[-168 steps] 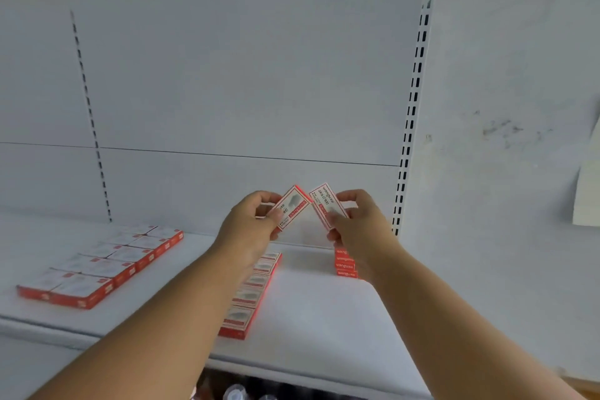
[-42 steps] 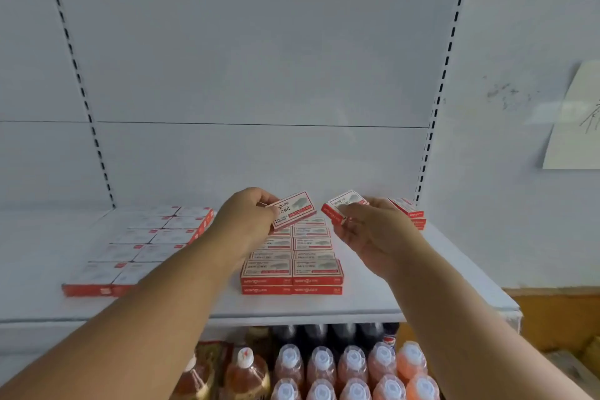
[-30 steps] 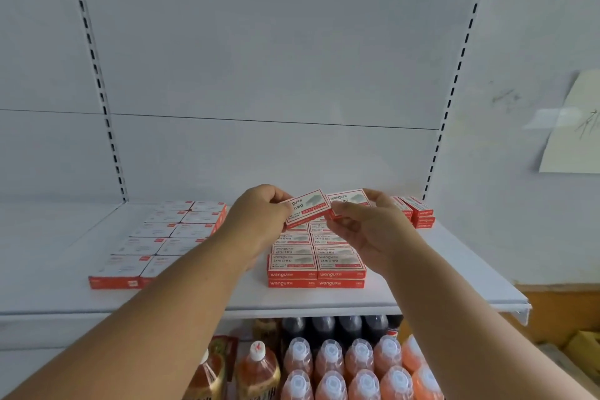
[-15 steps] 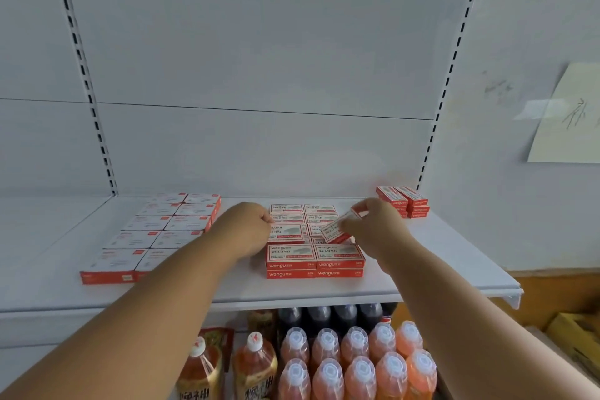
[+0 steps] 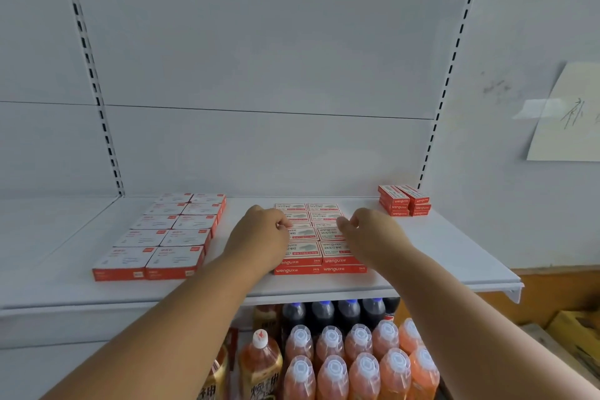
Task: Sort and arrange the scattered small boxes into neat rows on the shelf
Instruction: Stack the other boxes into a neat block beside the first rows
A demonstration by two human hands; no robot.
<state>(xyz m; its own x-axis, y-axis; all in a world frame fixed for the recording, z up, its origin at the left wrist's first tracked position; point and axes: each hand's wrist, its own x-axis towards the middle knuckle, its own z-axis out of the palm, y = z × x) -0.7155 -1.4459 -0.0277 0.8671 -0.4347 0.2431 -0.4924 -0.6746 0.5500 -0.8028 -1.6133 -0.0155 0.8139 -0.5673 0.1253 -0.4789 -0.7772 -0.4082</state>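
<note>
Small red-and-white boxes form a two-column, two-layer block (image 5: 319, 261) in the middle of the white shelf (image 5: 438, 247). My left hand (image 5: 259, 239) lies over the block's left side, fingers curled, fingertips on a box in the upper layer. My right hand (image 5: 373, 234) is over the right side, thumb and fingers slightly apart, just touching a flat box (image 5: 328, 232). Both of those boxes lie level in the block. A short stack of the same boxes (image 5: 404, 201) stands at the back right corner.
A flat two-column block of larger white-topped boxes (image 5: 162, 237) fills the shelf's left part. Below the shelf stand orange drink bottles (image 5: 360, 364) and dark bottles (image 5: 337, 313). A paper sheet (image 5: 571, 117) hangs on the right wall. The slotted back panel rises behind.
Both hands came down from chest height with a box each; the two boxes now lie flat on the middle block. The right hand's box, tilted half a second ago, has been laid down.
</note>
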